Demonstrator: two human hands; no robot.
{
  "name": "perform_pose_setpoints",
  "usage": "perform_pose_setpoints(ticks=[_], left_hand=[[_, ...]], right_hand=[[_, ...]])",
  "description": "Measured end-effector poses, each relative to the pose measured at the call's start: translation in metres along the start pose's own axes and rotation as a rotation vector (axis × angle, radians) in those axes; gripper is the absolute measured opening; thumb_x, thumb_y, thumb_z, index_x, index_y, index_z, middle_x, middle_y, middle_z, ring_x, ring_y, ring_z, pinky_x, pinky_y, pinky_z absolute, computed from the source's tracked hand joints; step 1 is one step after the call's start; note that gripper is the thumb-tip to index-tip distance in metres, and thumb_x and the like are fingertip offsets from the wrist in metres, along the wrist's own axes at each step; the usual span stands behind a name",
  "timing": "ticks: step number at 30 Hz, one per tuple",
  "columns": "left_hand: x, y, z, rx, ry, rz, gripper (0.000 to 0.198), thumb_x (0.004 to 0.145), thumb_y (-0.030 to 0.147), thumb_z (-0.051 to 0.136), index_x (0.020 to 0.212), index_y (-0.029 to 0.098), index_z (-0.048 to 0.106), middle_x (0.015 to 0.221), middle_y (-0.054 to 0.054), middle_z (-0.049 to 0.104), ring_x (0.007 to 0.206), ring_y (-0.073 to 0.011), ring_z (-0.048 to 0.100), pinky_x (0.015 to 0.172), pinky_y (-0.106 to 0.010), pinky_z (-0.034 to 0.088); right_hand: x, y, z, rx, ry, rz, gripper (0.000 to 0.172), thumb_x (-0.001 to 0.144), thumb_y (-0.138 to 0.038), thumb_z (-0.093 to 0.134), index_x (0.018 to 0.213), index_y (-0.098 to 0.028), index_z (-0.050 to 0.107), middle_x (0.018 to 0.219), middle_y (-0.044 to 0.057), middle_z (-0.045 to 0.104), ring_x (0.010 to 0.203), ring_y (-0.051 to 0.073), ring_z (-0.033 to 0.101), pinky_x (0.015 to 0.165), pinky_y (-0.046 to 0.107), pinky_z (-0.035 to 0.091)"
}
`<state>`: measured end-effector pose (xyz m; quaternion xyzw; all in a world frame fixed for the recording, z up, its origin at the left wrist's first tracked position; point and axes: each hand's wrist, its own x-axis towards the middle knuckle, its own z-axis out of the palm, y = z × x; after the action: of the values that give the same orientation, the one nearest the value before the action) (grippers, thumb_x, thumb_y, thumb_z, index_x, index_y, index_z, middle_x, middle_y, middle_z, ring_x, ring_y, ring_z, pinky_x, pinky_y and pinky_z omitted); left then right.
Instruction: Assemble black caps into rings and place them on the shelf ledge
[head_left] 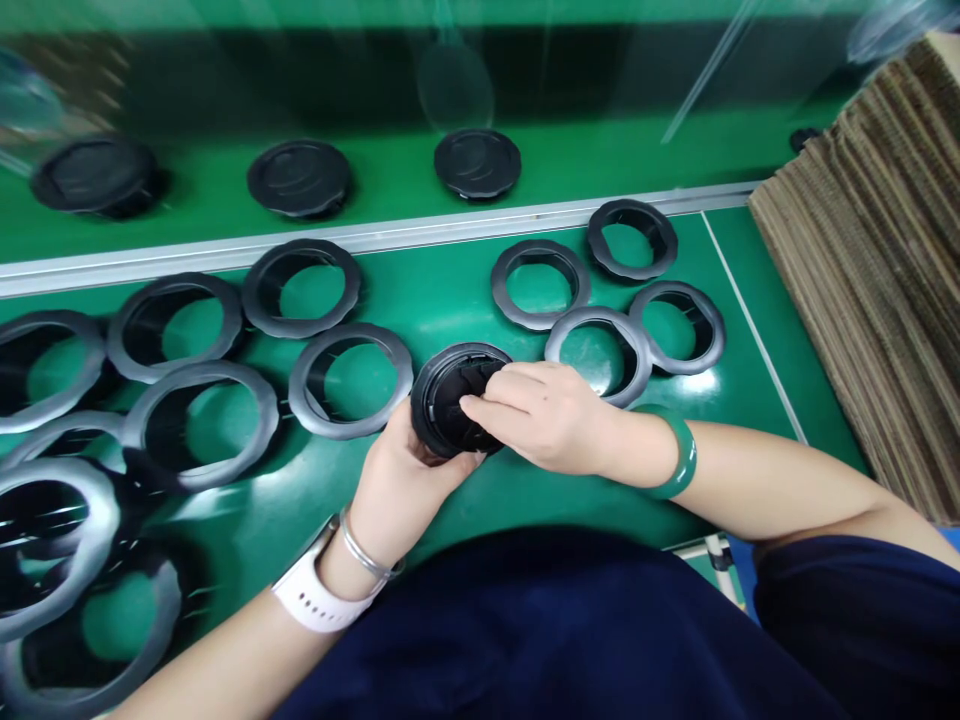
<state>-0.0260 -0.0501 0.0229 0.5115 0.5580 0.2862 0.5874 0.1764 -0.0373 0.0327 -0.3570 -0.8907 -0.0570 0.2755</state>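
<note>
In the head view, my left hand [405,485] is wrapped round the near left side of a round black plastic part [442,385] that looks like an air vent. Its open face is tilted up, showing a ribbed rim and dark inner pieces. My right hand [544,415] is closed, with thumb and fingertips pressed together at the part's right inner side. Whatever those fingertips grip is hidden. Just left of the held part lies a black ring [351,380] on the green table; another ring [600,355] lies beyond my right hand.
More black rings [202,425] crowd the table's left side, some overlapping. Several others [540,285] lie at the right. Behind a metal strip [420,233], three black round discs [478,163] stand on a green ledge. Corrugated cardboard sheets [862,240] are stacked at the right.
</note>
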Motion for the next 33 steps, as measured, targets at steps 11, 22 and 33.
perform_pose_setpoints(ticks=[11,22,33], left_hand=[[-0.002,0.004,0.001,0.029,-0.027,0.000,0.060,0.066,0.030,0.084,0.113,0.021,0.049,0.106,-0.004,0.068,0.099,-0.0266,0.071,0.081,-0.039,0.063],[-0.001,-0.002,0.001,0.073,-0.012,0.039,0.057,0.065,0.029,0.083,0.108,0.023,0.047,0.102,-0.002,0.064,0.094,-0.0249,0.071,0.077,-0.035,0.063],[-0.003,-0.004,0.000,0.083,-0.026,-0.025,0.066,0.061,0.034,0.088,0.113,0.023,0.048,0.106,-0.006,0.068,0.098,-0.0296,0.072,0.078,-0.041,0.064]], right_hand=[[0.001,0.001,0.000,0.198,-0.109,0.164,0.023,0.101,-0.021,0.049,0.093,-0.015,0.070,0.088,0.007,0.063,0.078,0.017,0.057,0.066,0.030,0.045],[0.003,-0.013,-0.003,0.128,-0.168,0.180,0.033,0.101,-0.012,0.036,0.120,-0.006,0.062,0.097,0.013,0.063,0.089,0.023,0.057,0.076,0.038,0.052],[0.008,-0.016,-0.004,0.080,-0.285,0.142,0.034,0.099,-0.011,0.038,0.122,-0.003,0.061,0.098,0.015,0.062,0.092,0.026,0.052,0.079,0.041,0.049]])
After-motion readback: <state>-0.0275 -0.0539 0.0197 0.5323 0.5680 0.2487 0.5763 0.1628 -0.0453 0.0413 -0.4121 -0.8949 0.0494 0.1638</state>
